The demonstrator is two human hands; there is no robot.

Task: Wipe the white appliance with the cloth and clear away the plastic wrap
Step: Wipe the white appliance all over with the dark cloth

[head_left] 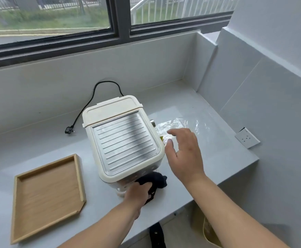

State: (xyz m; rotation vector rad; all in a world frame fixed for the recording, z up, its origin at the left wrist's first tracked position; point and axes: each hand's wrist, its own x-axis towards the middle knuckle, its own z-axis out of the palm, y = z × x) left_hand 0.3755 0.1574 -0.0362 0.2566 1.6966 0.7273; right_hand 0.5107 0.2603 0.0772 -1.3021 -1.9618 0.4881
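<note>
At the near edge of the pale grey stone counter [208, 169], the left hand [137, 193] is closed around a dark, bunched-up cloth [154, 181] and presses it against the lower front face of the white boxy appliance [94, 115], which stands on the counter with a ribbed silver metal plate [124, 144] set into its top. To the left of that hand, a shallow rectangular wooden tray [48, 197] lies flat on the counter, apart from the appliance. A little farther back, the right hand [185, 154] hovers just beside the appliance's right side, fingers spread and loosely curled, holding nothing. Under and beyond its fingertips lies a crumpled sheet of clear plastic wrap [178, 125], spread on the counter against the appliance's right side, near a small metal knob [153, 123]. Behind the appliance, a black power cord [92, 97] loops across the counter, its plug [69, 130] lying unplugged to the left. On the right wall sits a white socket [247, 137]. Farthest back, a dark-framed window [121, 34] runs above the counter.
</note>
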